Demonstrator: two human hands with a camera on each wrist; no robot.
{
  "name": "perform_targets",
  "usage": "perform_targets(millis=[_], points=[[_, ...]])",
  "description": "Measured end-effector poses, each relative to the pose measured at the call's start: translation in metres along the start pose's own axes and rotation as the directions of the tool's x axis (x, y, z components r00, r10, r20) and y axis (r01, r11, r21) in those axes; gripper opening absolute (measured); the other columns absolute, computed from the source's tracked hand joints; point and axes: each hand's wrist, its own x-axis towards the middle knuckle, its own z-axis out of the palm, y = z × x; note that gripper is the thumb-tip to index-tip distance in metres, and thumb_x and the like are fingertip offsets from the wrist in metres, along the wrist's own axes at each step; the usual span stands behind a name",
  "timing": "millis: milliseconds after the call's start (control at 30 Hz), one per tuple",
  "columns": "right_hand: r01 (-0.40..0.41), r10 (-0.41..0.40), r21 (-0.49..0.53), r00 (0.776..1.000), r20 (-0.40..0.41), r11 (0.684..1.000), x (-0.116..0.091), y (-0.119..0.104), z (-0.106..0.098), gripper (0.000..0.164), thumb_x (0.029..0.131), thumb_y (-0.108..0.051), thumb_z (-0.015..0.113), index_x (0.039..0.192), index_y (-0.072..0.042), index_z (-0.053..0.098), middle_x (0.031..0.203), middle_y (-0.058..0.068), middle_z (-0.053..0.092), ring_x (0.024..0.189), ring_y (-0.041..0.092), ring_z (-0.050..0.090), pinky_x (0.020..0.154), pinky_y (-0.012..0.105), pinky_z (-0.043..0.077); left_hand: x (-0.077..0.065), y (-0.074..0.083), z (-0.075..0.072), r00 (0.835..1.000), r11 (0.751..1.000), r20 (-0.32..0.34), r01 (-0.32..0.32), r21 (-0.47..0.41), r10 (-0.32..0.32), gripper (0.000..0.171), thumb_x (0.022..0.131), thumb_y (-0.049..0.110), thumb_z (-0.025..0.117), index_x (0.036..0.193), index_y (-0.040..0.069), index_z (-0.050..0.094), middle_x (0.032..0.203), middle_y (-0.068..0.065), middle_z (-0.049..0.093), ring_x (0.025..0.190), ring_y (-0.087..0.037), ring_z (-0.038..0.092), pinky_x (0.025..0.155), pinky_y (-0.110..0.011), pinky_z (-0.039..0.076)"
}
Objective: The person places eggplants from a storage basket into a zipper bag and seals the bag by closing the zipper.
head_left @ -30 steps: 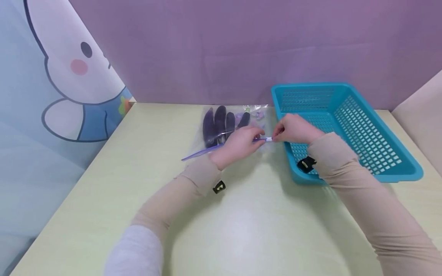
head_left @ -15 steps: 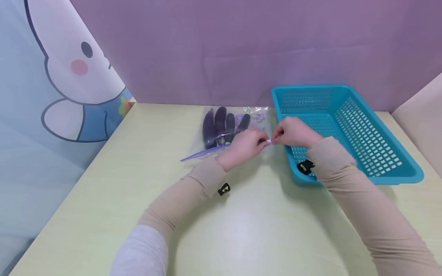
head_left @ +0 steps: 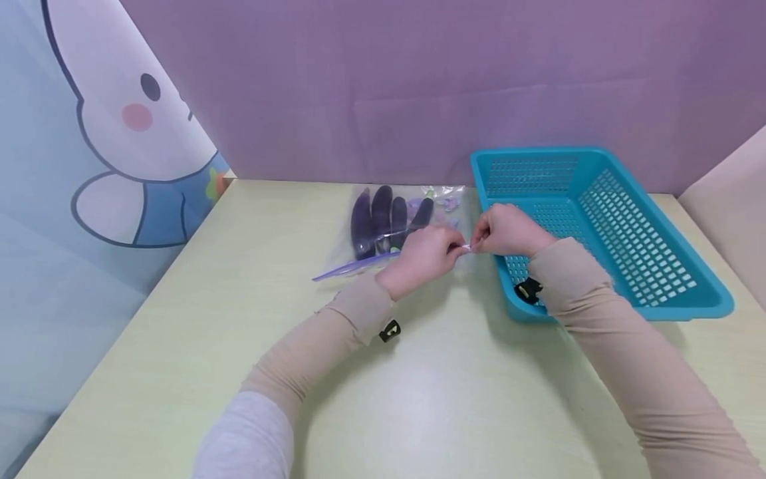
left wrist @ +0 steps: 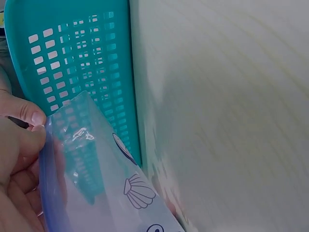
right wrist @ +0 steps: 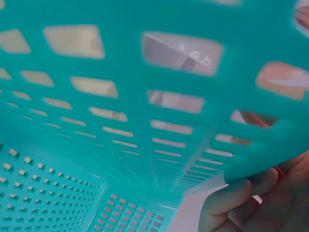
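Observation:
A clear zip bag (head_left: 447,207) lies on the table with several dark purple eggplants (head_left: 383,216) inside. At the right end of its purple zip strip (head_left: 356,265), my left hand (head_left: 426,254) pinches the strip between thumb and fingers. Right beside it, my right hand (head_left: 509,229) pinches the corner at the same end, fingertips nearly meeting the left ones. The white slider is mostly hidden by the fingers. In the left wrist view, the bag (left wrist: 108,164) shows shell drawings. Through the right wrist camera, my right hand (right wrist: 270,205) shows partly behind the basket wall.
A turquoise plastic basket (head_left: 658,229) with a grid of holes stands to the right, its left rim under my right hand. A purple cloth (head_left: 359,86) hangs behind the pale table (head_left: 407,399). A cartoon-printed cloth (head_left: 108,199) is at the left.
My left hand has slid rightward along the zip strip to its right end, covering the white slider. My right hand has stayed almost in place. The last half second shows hardly any motion.

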Motion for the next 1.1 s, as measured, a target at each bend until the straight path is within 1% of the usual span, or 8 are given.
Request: perform_targets(millis=[233,467,667,800,933,1100], points=[[0.003,-0.003,0.003,1.0,-0.001,1.0,-0.0005,0.0004,0.0002,0.006,0.08,-0.005,0.069,0.078,-0.002,0.074,0.066,0.004,0.065,0.059,0.016,0.047,0.056,0.027,0.038,-0.002,0.0006,-0.0008,1.0,1.0,0.005,0.012,0.017,-0.012,0.019,0.094,0.028,0.059,0.098,0.016,0.074,0.085,0.003,0.07,0.075,-0.01,0.061,0.067,-0.027,0.051],[-0.025,0.024,0.021,1.0,0.006,0.999,-0.001,-0.0017,0.0007,0.006,0.08,-0.003,0.069,0.076,-0.002,0.073,0.063,0.003,0.062,0.059,0.015,0.045,0.055,0.027,0.037,-0.0029,0.0004,-0.0013,0.999,0.998,0.012,0.044,0.038,-0.044,0.019,0.093,0.03,0.06,0.097,0.018,0.075,0.085,0.005,0.071,0.073,-0.008,0.062,0.065,-0.029,0.051],[-0.025,0.025,0.016,1.0,0.013,1.0,0.0002,0.0005,0.0005,0.006,0.08,-0.003,0.068,0.077,-0.002,0.073,0.062,0.004,0.06,0.058,0.016,0.043,0.055,0.027,0.036,-0.0041,-0.0006,-0.0027,0.999,0.998,0.016,0.046,0.037,-0.046,0.019,0.093,0.03,0.061,0.099,0.018,0.075,0.087,0.004,0.072,0.073,-0.008,0.063,0.065,-0.028,0.051],[-0.025,0.024,0.015,1.0,0.012,1.0,0.0005,0.0013,0.0008,0.006,0.081,-0.004,0.068,0.077,-0.002,0.073,0.066,0.007,0.063,0.059,0.017,0.044,0.055,0.028,0.037,-0.005,-0.0033,-0.0017,0.999,0.999,0.009,0.043,0.026,-0.043,0.019,0.093,0.028,0.06,0.098,0.017,0.075,0.087,0.003,0.072,0.071,-0.008,0.062,0.063,-0.026,0.05],[-0.022,0.022,0.008,1.0,0.013,1.0,0.0007,0.0018,0.001,0.006,0.081,-0.004,0.069,0.077,-0.002,0.072,0.065,0.005,0.062,0.059,0.017,0.045,0.056,0.028,0.037,-0.0064,-0.0057,-0.0014,0.999,0.999,0.009,0.039,0.019,-0.039,0.019,0.094,0.028,0.06,0.097,0.017,0.075,0.083,0.003,0.071,0.067,-0.008,0.059,0.06,-0.025,0.048],[-0.024,0.024,0.009,1.0,0.018,1.0,0.0004,0.0016,0.0013,0.006,0.081,-0.004,0.068,0.077,-0.002,0.072,0.062,0.004,0.058,0.056,0.015,0.041,0.055,0.028,0.035,-0.008,-0.0065,-0.0028,0.999,0.999,0.029,0.04,0.004,-0.04,0.019,0.093,0.026,0.06,0.098,0.015,0.075,0.08,0.002,0.07,0.063,-0.007,0.055,0.058,-0.022,0.045]])
